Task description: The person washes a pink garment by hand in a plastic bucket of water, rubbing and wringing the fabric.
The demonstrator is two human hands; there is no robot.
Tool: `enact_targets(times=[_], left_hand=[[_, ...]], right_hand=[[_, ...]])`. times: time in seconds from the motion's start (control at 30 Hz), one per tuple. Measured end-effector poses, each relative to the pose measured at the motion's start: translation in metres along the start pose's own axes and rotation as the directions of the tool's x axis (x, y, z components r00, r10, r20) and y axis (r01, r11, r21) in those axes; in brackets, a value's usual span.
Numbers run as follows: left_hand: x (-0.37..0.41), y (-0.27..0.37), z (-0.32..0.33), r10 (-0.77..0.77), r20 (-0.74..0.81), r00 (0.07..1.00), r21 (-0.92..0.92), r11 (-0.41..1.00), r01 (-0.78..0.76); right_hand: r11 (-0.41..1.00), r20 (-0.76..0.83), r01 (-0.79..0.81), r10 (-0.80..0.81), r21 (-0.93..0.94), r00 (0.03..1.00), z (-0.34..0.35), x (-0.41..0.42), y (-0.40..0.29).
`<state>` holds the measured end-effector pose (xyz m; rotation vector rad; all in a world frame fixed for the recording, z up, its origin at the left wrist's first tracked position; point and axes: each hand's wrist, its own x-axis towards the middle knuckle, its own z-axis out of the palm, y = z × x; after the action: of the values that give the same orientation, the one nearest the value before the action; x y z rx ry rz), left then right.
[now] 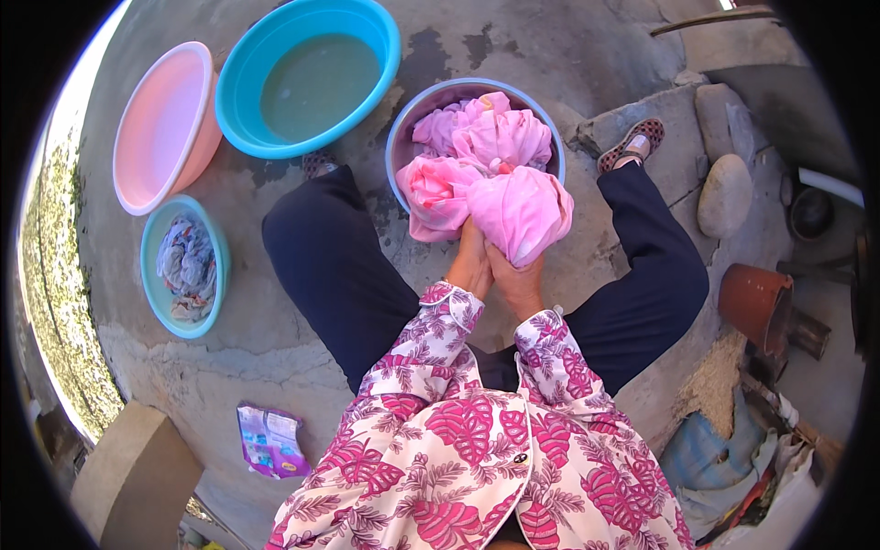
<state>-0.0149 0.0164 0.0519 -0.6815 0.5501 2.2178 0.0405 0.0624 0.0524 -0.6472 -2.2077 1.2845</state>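
Note:
A bunched pink cloth [519, 210] hangs over the near rim of a round metal basin [397, 124], and both of my hands are at its near side. My right hand [514, 275] is closed around the lower end of the bundle. My left hand [471, 260] presses close beside it under the cloth, its fingertips hidden by folds. More of the pink fabric [502, 134] lies heaped and crumpled inside the basin. It cannot be told whether the heap and the held bundle are one piece.
Left of my legs stand a blue basin [237, 86] with cloudy water, a pink basin [155, 130], and a small turquoise basin [218, 275] with crumpled cloths. A purple packet [273, 440] lies on the concrete. Rounded stones [725, 196] and a brown pot [753, 302] are at right.

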Motion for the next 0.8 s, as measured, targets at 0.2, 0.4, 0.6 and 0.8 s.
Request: enact_targets(times=[0.2,0.4,0.6,0.8], left_hand=[[0.023,-0.019,0.011,0.039,-0.138,0.99,0.094,0.995,-0.026],[0.034,-0.008,-0.019,0.016,0.006,1.0,-0.2,0.98,-0.015],[0.011,-0.009,-0.001,0.014,-0.144,0.989,0.027,1.0,-0.01],[0.027,-0.015,0.006,0.081,-0.115,0.99,0.113,0.991,-0.068]], right_hand=[[0.912,-0.006,-0.407,0.407,-0.039,0.913,-0.001,0.069,0.053],[0.874,0.2,-0.34,0.285,0.348,0.937,-0.017,0.005,-0.02],[0.999,0.073,-0.054,0.054,-0.001,0.996,0.002,0.021,0.008],[0.944,-0.031,-0.328,0.33,0.037,0.944,0.0,0.063,0.038]])
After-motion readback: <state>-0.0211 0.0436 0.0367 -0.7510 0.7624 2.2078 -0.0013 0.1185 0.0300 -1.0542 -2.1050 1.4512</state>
